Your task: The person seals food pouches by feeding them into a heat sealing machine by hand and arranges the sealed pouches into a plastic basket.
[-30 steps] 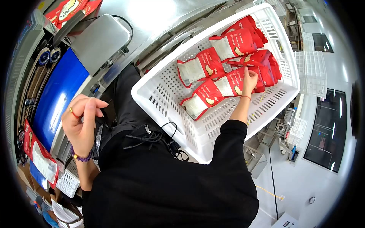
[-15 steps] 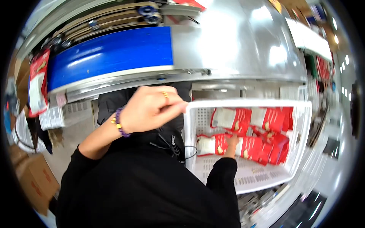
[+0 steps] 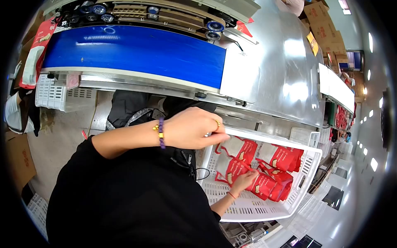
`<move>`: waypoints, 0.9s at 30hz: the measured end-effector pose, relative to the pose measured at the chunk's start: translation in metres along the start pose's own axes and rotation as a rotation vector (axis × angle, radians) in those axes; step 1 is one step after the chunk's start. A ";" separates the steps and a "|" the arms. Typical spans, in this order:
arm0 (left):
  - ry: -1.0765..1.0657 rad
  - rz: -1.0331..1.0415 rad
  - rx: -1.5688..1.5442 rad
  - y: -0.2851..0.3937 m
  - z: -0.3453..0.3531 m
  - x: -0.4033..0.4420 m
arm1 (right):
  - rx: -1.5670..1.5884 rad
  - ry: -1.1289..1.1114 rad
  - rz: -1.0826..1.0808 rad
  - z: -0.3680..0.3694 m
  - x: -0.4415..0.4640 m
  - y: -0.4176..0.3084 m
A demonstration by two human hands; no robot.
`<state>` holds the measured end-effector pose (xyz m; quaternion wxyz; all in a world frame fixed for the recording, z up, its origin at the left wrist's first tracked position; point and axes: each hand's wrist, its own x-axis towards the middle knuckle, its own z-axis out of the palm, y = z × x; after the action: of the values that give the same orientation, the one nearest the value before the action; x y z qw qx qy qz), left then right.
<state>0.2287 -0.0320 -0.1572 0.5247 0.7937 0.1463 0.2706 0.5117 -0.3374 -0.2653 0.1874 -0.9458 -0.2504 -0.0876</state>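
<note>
Inside the white basket (image 3: 312, 182) lie several red pouches (image 3: 282, 157) with pale labelled ends. My right hand (image 3: 245, 182), a red string at its wrist, has its fingers on the edge of a red pouch (image 3: 235, 167). That pouch is tilted and overlaps the pouches around it. My left hand (image 3: 198, 129) is over the basket's near left corner, its fingers curled and nothing visible in them. It wears a ring and a purple beaded bracelet, and its fingertips are close to the rim; whether they touch it cannot be seen.
A blue conveyor belt (image 3: 136, 53) runs across the upper left, beside a shiny metal table (image 3: 285, 62). Another red pouch (image 3: 35, 58) is at the far left, above a white crate (image 3: 51, 93). Cardboard boxes (image 3: 324, 29) stand at the upper right. Part of a person shows at the top.
The view has swung towards the conveyor and table. My right hand has shifted to the pouch near the basket's left end, which is now tilted up. My left hand has come over to the basket's corner.
</note>
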 end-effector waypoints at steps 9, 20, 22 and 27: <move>-0.024 0.305 -0.145 0.027 0.011 0.004 | 0.163 0.026 -1.055 -0.179 0.032 -0.235; 0.236 0.092 -0.204 0.012 -0.040 -0.039 | 0.646 0.419 -1.147 -0.130 0.038 -0.302; 0.206 -0.010 -0.310 0.007 -0.043 -0.042 | 0.902 0.098 -0.886 -0.123 0.036 -0.303; 0.190 0.003 -0.609 0.015 -0.034 -0.024 | 1.285 -0.760 -0.267 -0.062 0.016 -0.240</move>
<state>0.1883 -0.0250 -0.1399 0.7217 0.5717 0.1058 0.3757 0.3994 -0.1617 -0.1302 0.5901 -0.5775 -0.4118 0.3856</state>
